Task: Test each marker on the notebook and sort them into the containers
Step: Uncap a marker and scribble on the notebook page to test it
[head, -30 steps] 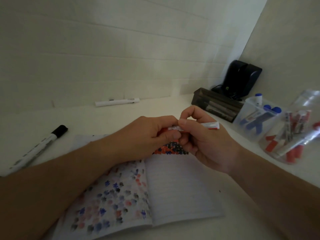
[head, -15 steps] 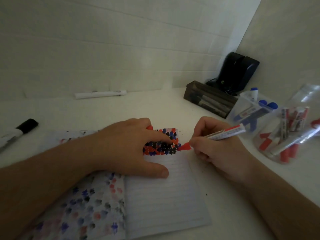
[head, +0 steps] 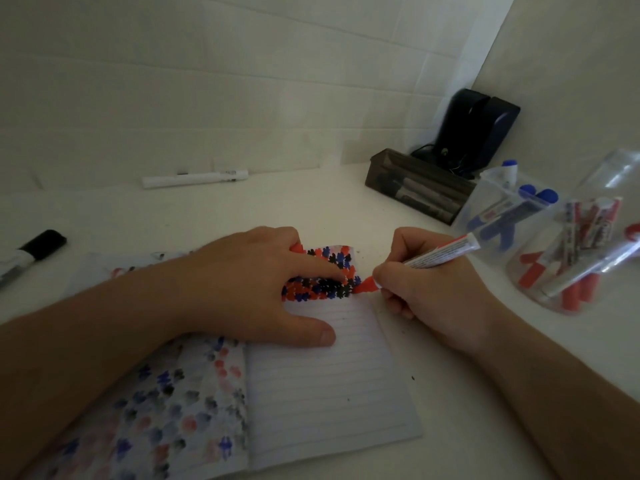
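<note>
Head view: a person's two hands over an open notebook (head: 329, 382) on a white table (head: 277, 209); all places below are given from the notebook.
Right hand (head: 426, 289): fingers curled round a red marker (head: 440, 254), tip at the right edge of the notebook's top band of coloured marks.
Left hand (head: 256, 289): lying flat on the page, forefinger stretched over the marks, thumb out along the ruled lines; a red cap (head: 296, 247) shows under the far fingers (how it is held I cannot tell).
Step in hand: testing the red marker, judged from tip on paper.
Next move: likely cap back on, then into the clear tub of red markers (head: 568, 268), to the right of the notebook.
Other tubs: blue markers (head: 502, 216) right and beyond; dark tray (head: 415, 185) farther beyond.
Untested, by the look of it: black-capped marker (head: 31, 251) to the left, at the frame's edge; white marker (head: 194, 178) beyond, near the wall.
Edges: red tub leans on its neighbour; a careless drop may tip it.
Open room: bare table between the notebook's right edge and the tubs gives the right hand a short path.
</note>
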The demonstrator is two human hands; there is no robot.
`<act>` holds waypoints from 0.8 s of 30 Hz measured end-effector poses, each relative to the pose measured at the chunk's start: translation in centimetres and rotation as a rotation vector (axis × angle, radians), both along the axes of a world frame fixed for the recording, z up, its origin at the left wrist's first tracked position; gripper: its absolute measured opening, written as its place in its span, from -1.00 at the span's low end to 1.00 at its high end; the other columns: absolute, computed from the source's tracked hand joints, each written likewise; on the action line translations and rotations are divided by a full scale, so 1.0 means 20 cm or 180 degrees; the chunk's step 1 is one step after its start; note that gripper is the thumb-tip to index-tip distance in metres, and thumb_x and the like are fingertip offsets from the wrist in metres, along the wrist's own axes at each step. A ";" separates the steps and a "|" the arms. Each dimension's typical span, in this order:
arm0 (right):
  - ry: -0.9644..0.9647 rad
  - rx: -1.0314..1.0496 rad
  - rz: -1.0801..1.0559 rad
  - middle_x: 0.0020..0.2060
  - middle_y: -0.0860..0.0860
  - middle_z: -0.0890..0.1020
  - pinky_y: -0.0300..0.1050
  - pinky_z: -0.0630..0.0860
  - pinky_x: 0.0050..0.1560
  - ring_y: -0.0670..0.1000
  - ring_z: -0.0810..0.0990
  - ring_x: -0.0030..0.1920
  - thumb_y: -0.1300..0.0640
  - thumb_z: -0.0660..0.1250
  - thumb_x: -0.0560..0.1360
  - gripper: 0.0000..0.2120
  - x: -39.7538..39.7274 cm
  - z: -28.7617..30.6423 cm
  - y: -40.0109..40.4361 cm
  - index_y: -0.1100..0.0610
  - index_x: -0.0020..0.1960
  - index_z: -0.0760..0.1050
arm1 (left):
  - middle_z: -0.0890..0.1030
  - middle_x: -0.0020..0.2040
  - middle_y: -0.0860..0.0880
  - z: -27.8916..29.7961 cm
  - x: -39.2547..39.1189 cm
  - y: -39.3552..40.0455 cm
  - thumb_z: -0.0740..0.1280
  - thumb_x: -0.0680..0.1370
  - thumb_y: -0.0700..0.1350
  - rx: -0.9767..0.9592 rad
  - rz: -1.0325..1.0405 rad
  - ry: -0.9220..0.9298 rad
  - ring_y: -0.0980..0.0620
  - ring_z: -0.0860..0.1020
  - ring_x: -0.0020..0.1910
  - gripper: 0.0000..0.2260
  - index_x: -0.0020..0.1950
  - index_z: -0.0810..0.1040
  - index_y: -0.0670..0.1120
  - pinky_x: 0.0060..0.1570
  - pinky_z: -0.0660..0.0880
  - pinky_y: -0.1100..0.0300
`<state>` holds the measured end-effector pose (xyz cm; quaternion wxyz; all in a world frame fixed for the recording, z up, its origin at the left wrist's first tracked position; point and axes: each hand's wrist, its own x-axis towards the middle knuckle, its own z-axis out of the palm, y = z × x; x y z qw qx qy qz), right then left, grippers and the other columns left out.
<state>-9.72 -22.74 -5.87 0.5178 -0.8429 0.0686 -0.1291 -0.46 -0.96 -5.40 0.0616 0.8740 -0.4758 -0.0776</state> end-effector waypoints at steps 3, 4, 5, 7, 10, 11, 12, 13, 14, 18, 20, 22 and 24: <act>-0.0078 -0.0209 -0.0020 -0.42 0.28 0.54 -0.03 0.41 -0.40 0.07 0.46 -0.47 0.32 0.43 0.43 -0.74 0.00 0.00 0.01 0.21 -0.36 0.41 | 0.31 -0.02 0.23 0.00 0.00 0.00 0.06 0.28 0.65 0.0010 -0.0010 -0.0003 0.20 0.36 0.00 -0.25 0.46 0.03 0.57 0.03 0.43 0.16; -0.0089 -0.0232 -0.0028 -0.41 0.29 0.53 -0.01 0.41 -0.38 0.08 0.46 -0.46 0.30 0.43 0.42 -0.75 -0.01 0.00 0.01 0.22 -0.35 0.40 | 0.31 -0.02 0.24 0.00 0.00 0.00 0.06 0.28 0.65 0.0006 -0.0006 0.0001 0.20 0.36 0.01 -0.25 0.46 0.04 0.57 0.03 0.43 0.16; -0.0097 -0.0239 -0.0041 -0.41 0.30 0.52 -0.01 0.40 -0.37 0.09 0.45 -0.45 0.29 0.42 0.42 -0.76 -0.01 0.00 0.01 0.23 -0.34 0.40 | 0.31 -0.01 0.24 0.00 0.00 0.00 0.06 0.28 0.65 -0.0001 -0.0005 0.0006 0.19 0.37 0.01 -0.25 0.46 0.05 0.57 0.03 0.43 0.16; -0.0090 -0.0195 -0.0073 -0.39 0.32 0.52 -0.01 0.39 -0.37 0.11 0.45 -0.43 0.32 0.41 0.43 -0.75 -0.01 0.00 0.00 0.23 -0.34 0.39 | 0.32 -0.02 0.24 0.00 0.00 0.00 0.07 0.29 0.65 -0.0018 -0.0019 0.0010 0.20 0.36 0.01 -0.25 0.47 0.05 0.57 0.01 0.42 0.18; -0.0023 -0.0099 -0.0082 -0.39 0.32 0.54 -0.06 0.41 -0.39 0.13 0.49 -0.43 0.34 0.41 0.45 -0.73 -0.01 0.00 0.00 0.21 -0.36 0.41 | 0.31 -0.02 0.23 0.00 0.00 0.00 0.09 0.30 0.64 -0.0039 -0.0030 0.0005 0.22 0.35 0.00 -0.26 0.47 0.05 0.56 -0.02 0.39 0.19; -0.0003 -0.0108 -0.0064 -0.39 0.31 0.54 -0.06 0.43 -0.39 0.13 0.49 -0.44 0.33 0.42 0.45 -0.73 -0.01 -0.01 0.00 0.21 -0.36 0.41 | 0.31 -0.02 0.23 0.00 0.00 0.00 0.09 0.30 0.64 -0.0036 -0.0026 0.0008 0.22 0.35 0.00 -0.26 0.47 0.05 0.56 -0.01 0.40 0.18; 0.0006 -0.0142 -0.0044 -0.39 0.31 0.54 -0.04 0.44 -0.38 0.12 0.49 -0.44 0.32 0.43 0.45 -0.73 -0.01 -0.01 0.00 0.20 -0.37 0.42 | 0.31 -0.02 0.23 0.00 0.00 0.00 0.09 0.30 0.64 -0.0033 -0.0024 0.0011 0.21 0.35 0.01 -0.26 0.47 0.05 0.56 0.00 0.41 0.17; -0.0001 -0.0186 -0.0030 -0.39 0.30 0.54 -0.02 0.44 -0.37 0.11 0.49 -0.44 0.29 0.44 0.43 -0.73 0.00 -0.01 0.01 0.19 -0.37 0.41 | 0.32 -0.02 0.23 0.00 0.00 0.00 0.08 0.29 0.65 -0.0032 -0.0026 0.0003 0.21 0.36 0.01 -0.25 0.46 0.04 0.56 0.00 0.41 0.17; -0.0016 -0.0224 -0.0026 -0.39 0.30 0.53 0.00 0.44 -0.36 0.12 0.48 -0.44 0.25 0.44 0.41 -0.74 0.00 -0.01 0.01 0.18 -0.37 0.41 | 0.31 -0.02 0.24 0.00 0.00 0.00 0.06 0.28 0.65 -0.0029 -0.0027 -0.0011 0.21 0.36 0.00 -0.25 0.46 0.04 0.56 -0.02 0.40 0.18; -0.0057 -0.0314 -0.0147 -0.40 0.28 0.51 0.02 0.43 -0.33 0.12 0.46 -0.41 0.14 0.38 0.31 -0.79 0.00 0.00 0.02 0.18 -0.37 0.38 | 0.32 -0.02 0.25 -0.01 0.00 0.00 0.03 0.27 0.66 -0.0014 -0.0035 -0.0040 0.22 0.36 -0.02 -0.24 0.46 0.05 0.56 -0.06 0.38 0.21; -0.0050 -0.0250 -0.0165 -0.39 0.27 0.50 -0.03 0.43 -0.34 0.11 0.47 -0.40 0.14 0.38 0.33 -0.79 0.00 -0.01 0.01 0.15 -0.38 0.39 | 0.33 -0.02 0.25 -0.01 0.00 0.00 0.05 0.28 0.66 -0.0030 -0.0038 -0.0023 0.22 0.36 -0.01 -0.26 0.46 0.05 0.57 -0.05 0.38 0.20; -0.0041 -0.0176 -0.0143 -0.38 0.28 0.52 -0.08 0.43 -0.36 0.10 0.49 -0.41 0.20 0.42 0.39 -0.76 0.00 -0.02 0.00 0.12 -0.38 0.41 | 0.32 -0.02 0.25 -0.01 0.00 0.00 0.06 0.29 0.66 -0.0026 -0.0037 -0.0002 0.22 0.36 0.00 -0.26 0.46 0.05 0.57 -0.06 0.37 0.20; -0.0053 -0.0165 -0.0091 -0.37 0.31 0.54 -0.04 0.45 -0.35 0.11 0.49 -0.41 0.29 0.42 0.46 -0.73 0.00 -0.02 -0.01 0.18 -0.35 0.42 | 0.32 -0.02 0.25 0.00 0.00 0.00 0.06 0.29 0.65 -0.0016 -0.0038 -0.0014 0.21 0.36 -0.01 -0.26 0.46 0.05 0.57 -0.06 0.36 0.20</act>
